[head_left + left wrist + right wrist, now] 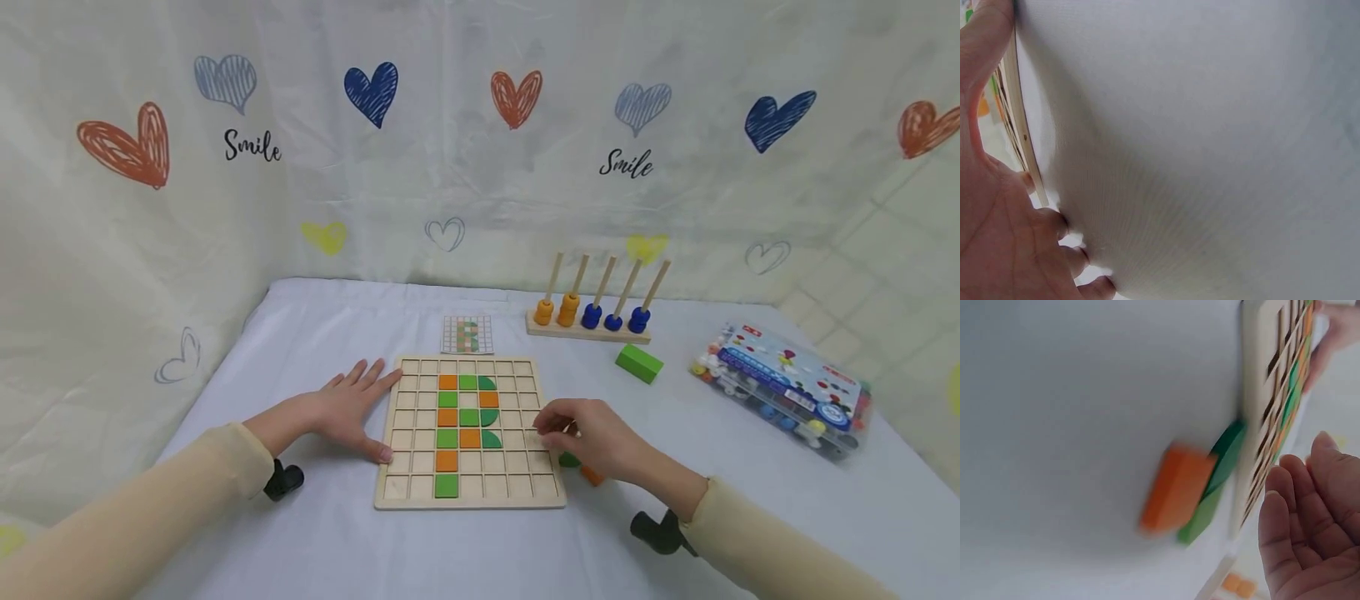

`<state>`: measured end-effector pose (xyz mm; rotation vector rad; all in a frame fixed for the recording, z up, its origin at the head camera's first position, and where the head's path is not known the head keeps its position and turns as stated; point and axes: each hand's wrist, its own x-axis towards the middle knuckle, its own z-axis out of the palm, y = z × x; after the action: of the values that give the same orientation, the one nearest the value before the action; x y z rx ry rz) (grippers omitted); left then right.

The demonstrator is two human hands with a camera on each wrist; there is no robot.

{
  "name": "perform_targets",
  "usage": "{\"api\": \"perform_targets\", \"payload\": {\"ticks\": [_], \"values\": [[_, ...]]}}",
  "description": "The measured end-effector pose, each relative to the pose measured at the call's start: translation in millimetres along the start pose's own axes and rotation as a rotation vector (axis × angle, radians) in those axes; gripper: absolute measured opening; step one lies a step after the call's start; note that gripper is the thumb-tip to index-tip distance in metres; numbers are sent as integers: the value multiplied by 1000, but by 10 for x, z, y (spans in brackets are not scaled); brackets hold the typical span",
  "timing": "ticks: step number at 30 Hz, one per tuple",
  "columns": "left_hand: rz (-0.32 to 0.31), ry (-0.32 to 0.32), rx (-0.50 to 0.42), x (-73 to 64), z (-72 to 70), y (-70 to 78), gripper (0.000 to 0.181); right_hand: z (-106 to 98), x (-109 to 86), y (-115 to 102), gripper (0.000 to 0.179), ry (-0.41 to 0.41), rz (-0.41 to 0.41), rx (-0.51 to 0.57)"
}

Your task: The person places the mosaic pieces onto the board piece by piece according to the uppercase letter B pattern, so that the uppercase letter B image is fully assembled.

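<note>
A wooden grid board (pixel 517 487) lies flat, with orange and green squares and dark green rounded tiles (pixel 488 417) set in its cells in the shape of a letter R. My left hand (pixel 347 412) is spread at the board's left side, thumb and index fingertip at its edge. Over the right edge hovers my right hand (pixel 592 433), fingers loosely bent, nothing visible between them. Below it on the cloth, beside the board, lie an orange block (pixel 1175 487), a dark green rounded piece (pixel 1229 453) and a light green block (pixel 1200 519), blurred in the right wrist view.
Behind the board lies a small card (pixel 467 334) printed with a similar grid pattern. A peg stand (pixel 588 327) with orange and blue beads stands at the back right. Nearby are a green block (pixel 639 364) and a clear plastic box (pixel 783 387) of colourful pieces.
</note>
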<state>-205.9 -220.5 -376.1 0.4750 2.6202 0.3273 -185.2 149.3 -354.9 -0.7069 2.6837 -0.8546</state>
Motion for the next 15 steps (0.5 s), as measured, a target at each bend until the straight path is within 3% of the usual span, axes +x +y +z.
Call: {"api": "perform_targets", "payload": {"ticks": [8,15], "values": [[-6,6,3,-20,8,26,128,-153,-191,359,11,47,55,-38],[0,14,11,6,16,12,128,-139,-389,446,25,3,211,-82]]}}
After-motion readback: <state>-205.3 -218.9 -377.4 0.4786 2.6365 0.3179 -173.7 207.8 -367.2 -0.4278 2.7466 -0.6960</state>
